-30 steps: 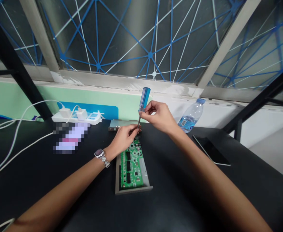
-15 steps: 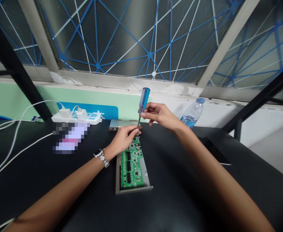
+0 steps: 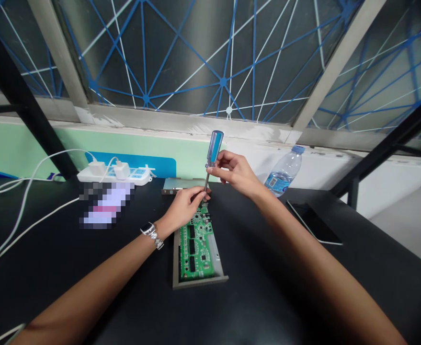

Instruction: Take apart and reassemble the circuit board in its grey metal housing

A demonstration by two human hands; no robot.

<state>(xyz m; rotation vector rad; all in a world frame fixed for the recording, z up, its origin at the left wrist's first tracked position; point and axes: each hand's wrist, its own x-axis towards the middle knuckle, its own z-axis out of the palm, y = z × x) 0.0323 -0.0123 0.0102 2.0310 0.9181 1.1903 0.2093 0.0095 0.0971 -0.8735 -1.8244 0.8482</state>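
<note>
Right hand (image 3: 236,173) pinched around the lower part of the blue handle of a screwdriver (image 3: 212,154), held nearly upright with the shaft pointing down. Left hand (image 3: 183,206) closed narrowly on the shaft near its tip, fingertips (image 3: 200,193) just above the far end of the green circuit board (image 3: 197,246). Whether the tip actually touches the board: cannot tell, hidden behind the fingers. Board seated in an open grey metal case (image 3: 217,256), lying flat on the black counter (image 3: 88,268), long side running away from the camera. Wristwatch (image 3: 152,233) on the left wrist.

Just beyond the case, a flat grey metal cover (image 3: 177,185) lying near the wall. To the left, a white power strip (image 3: 115,175) with two white plugs in it and white cables (image 3: 23,201) trailing across the counter. Beside it, a blurred patch (image 3: 104,205), contents unreadable. To the right, a clear water bottle (image 3: 285,171) with a blue cap, partly behind the right wrist, and a dark phone (image 3: 313,223) lying flat, well apart from the case. Behind everything, window panes (image 3: 196,57) crossed with blue and white lines.
</note>
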